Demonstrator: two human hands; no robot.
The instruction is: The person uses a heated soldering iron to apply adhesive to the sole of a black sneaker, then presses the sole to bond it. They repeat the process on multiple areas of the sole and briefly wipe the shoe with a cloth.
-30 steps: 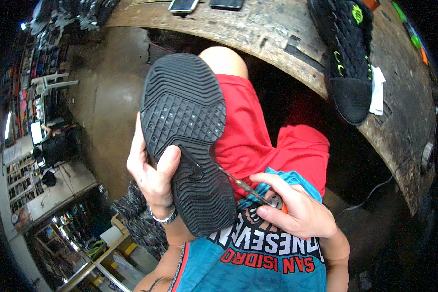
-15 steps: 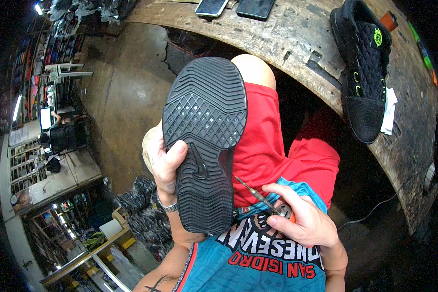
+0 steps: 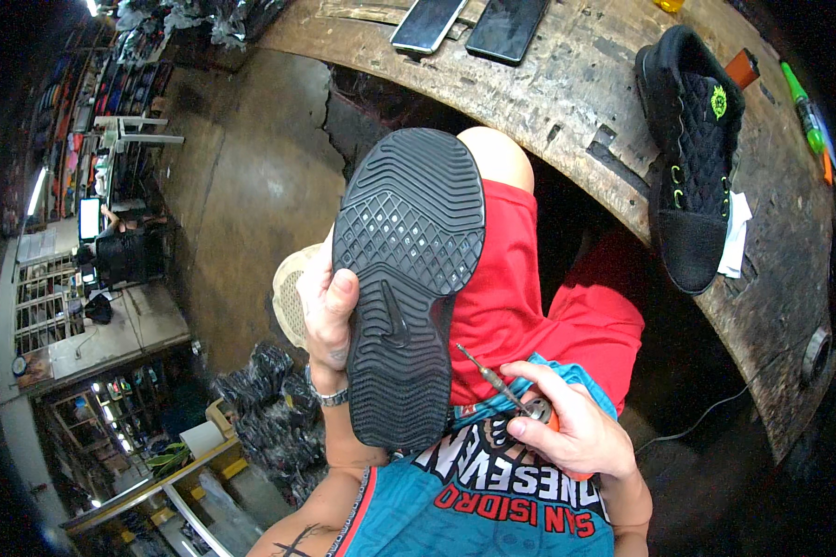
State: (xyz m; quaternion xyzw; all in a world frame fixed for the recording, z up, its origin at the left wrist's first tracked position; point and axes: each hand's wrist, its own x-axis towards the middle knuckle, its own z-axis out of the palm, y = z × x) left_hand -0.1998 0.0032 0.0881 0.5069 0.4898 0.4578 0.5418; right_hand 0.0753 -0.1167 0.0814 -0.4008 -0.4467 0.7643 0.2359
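Note:
My left hand (image 3: 333, 316) grips a black shoe (image 3: 409, 232) at its narrow middle, thumb lying on the sole. The ridged black sole faces up at me, and the upper is hidden behind it. Low on the right, close to my blue shirt, my right hand (image 3: 576, 422) is closed around an awl (image 3: 489, 377) with a thin metal shaft and an orange handle mostly covered by the fingers. The awl's tip points up and left, just right of the sole and apart from it. Another black shoe (image 3: 697, 167), quilted with lime-green details, rests on the wooden bench.
The worn wooden bench (image 3: 567, 84) curves along the upper right. On it are two phones (image 3: 427, 23), white paper (image 3: 735, 232), an orange object (image 3: 742, 68) and a green pen-like item (image 3: 803, 110). Black plastic bags (image 3: 269, 413) lie at lower left. A person (image 3: 125, 223) sits far left.
The whole view has shifted a little, with the bench lower in the picture. The shoe in my left hand sits slightly further right. Both hands keep their holds.

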